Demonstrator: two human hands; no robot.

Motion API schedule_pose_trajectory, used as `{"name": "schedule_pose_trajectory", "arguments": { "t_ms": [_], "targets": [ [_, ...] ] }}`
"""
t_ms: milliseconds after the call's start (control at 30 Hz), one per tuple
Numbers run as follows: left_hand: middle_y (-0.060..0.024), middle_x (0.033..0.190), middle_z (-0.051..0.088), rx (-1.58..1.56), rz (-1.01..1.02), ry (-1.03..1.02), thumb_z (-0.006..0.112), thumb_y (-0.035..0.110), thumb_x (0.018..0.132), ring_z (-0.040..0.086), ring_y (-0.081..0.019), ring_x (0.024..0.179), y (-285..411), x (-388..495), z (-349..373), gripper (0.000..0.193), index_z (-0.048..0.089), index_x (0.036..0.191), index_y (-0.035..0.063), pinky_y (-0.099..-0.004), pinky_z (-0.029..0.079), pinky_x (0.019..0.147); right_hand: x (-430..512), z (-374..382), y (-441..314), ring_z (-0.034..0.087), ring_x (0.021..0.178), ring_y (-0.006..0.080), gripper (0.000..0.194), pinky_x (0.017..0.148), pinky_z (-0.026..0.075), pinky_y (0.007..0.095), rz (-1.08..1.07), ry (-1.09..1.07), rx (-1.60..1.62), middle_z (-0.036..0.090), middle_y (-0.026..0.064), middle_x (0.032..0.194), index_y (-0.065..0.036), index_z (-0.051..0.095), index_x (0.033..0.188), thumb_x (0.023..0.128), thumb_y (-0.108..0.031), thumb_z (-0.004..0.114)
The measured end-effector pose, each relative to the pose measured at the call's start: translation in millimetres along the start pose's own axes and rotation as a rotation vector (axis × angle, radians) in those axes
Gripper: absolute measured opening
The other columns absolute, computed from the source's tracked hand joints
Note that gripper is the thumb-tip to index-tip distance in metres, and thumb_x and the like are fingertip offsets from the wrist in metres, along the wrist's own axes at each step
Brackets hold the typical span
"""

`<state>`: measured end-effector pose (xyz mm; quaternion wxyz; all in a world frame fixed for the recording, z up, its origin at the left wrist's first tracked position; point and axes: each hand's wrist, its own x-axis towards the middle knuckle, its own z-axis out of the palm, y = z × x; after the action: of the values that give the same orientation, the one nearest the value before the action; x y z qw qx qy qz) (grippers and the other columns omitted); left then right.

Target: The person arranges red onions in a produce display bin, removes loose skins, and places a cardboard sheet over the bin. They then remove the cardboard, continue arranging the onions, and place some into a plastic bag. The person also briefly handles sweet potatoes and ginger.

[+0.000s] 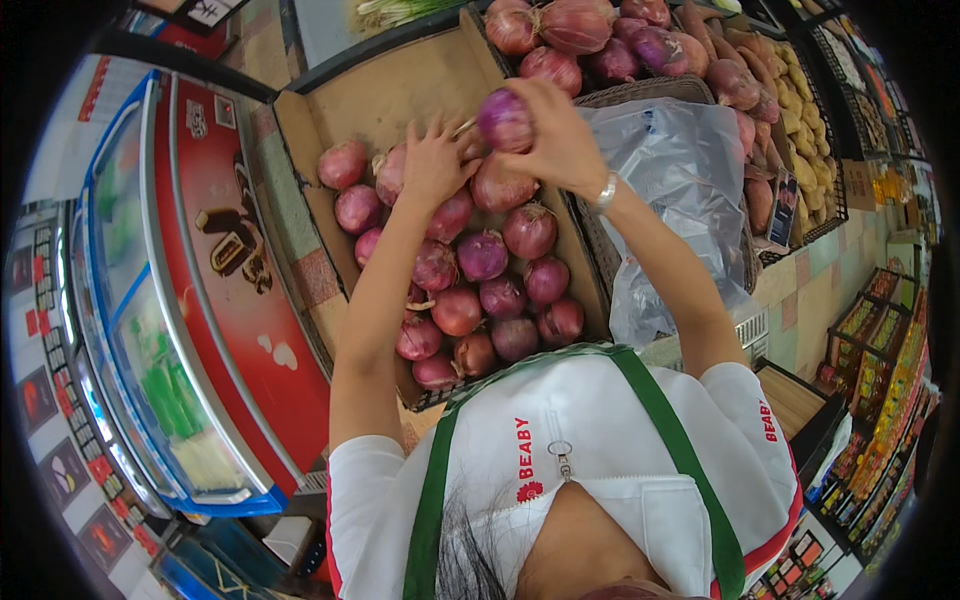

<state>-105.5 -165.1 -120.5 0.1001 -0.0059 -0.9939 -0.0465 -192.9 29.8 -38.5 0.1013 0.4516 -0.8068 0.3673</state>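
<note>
My right hand (559, 139) grips a purple onion (506, 120) and holds it over the far part of a cardboard box. A pale band (607, 193) circles that wrist. To its left, my left hand (437, 166) is spread over the red onions in the box, its fingers apart and touching them. Several onions, such as a dark purple one (482, 255) and a reddish one (457, 310), are packed side by side from the middle of the box to its near end. The bare cardboard bottom (405, 82) shows at the far end.
Clear plastic bags (667, 195) lie over a wicker basket right of the box. Beyond are more red onions (576, 26), sweet potatoes (759, 195) and potatoes (814, 165). A red chest freezer (217, 247) stands left. Spring onions (409, 11) lie at the top. Stocked shelves (874, 360) stand right.
</note>
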Motion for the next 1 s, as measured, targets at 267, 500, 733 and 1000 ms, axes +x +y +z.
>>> {"name": "schedule_pose_trajectory", "arguments": {
  "t_ms": [267,500,733,1000],
  "targets": [
    [-0.0050,0.128,0.057,-0.147,-0.258,-0.224,0.068,0.053,0.076,0.052,-0.0288,0.120,-17,6,-12,0.064,0.055,0.129,0.0202,-0.0547,0.036,0.099,24,74,32,0.052,0.108,0.0384,0.084,0.091,0.046,0.0455,0.060,-0.338,-0.247,0.052,0.0195,0.114,-0.011,0.044,0.128,0.055,-0.024,0.083],
    [-0.0071,0.124,0.060,-0.227,-0.242,-0.270,0.063,0.052,0.081,0.058,-0.0296,0.111,-30,6,-19,0.058,0.057,0.128,0.0192,-0.0478,0.044,0.094,20,66,43,0.049,0.115,0.0348,0.057,0.098,0.043,0.0412,-0.057,-0.379,-0.263,0.052,0.0172,0.119,-0.005,0.054,0.117,0.067,-0.021,0.075],
    [-0.0154,0.115,0.065,-0.435,-0.290,-0.125,0.060,0.044,0.087,0.062,-0.0349,0.103,-72,1,-4,0.049,0.058,0.126,0.0148,-0.0431,0.049,0.086,24,29,53,0.047,0.120,0.0322,0.036,0.101,0.041,0.0424,-0.082,-0.186,-0.124,0.053,0.0146,0.122,-0.003,0.060,0.106,0.075,-0.019,0.068],
    [-0.0129,0.128,0.058,-0.298,0.072,-0.042,0.059,0.033,0.090,0.058,-0.0366,0.110,-45,-14,-15,0.046,0.055,0.133,0.0162,-0.0442,0.046,0.091,61,-38,108,0.041,0.125,0.0388,0.043,0.105,0.035,0.0508,-0.050,0.541,-0.359,0.047,0.0177,0.127,-0.005,0.059,0.110,0.069,-0.015,0.069]
  ]
}}
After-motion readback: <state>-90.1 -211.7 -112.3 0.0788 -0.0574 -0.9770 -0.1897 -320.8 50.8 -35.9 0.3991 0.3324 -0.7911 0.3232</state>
